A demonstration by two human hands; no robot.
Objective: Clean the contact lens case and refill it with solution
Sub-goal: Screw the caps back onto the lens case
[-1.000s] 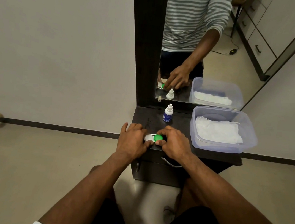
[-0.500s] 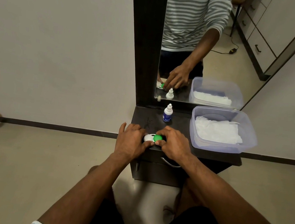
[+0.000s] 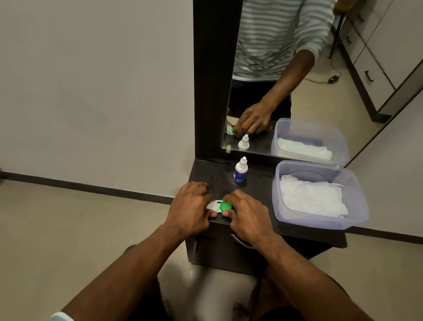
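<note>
Barely anything's moved in the last second: both hands, left (image 3: pixel 190 205) and right (image 3: pixel 247 214), still curled round the case (image 3: pixel 219 206) at the surface's (image 3: pixel 260 190) near edge (green cap still on). Bottle (image 3: pixel 241 170) untouched behind, so cleaning hasn't started.

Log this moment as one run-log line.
stage: opening case | left hand: steadies contact lens case on table | right hand: on green cap | solution bottle: upright, capped, untouched

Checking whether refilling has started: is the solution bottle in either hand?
No, the solution bottle stands capped on the dresser top, while the left hand and right hand hold the lens case.
</note>
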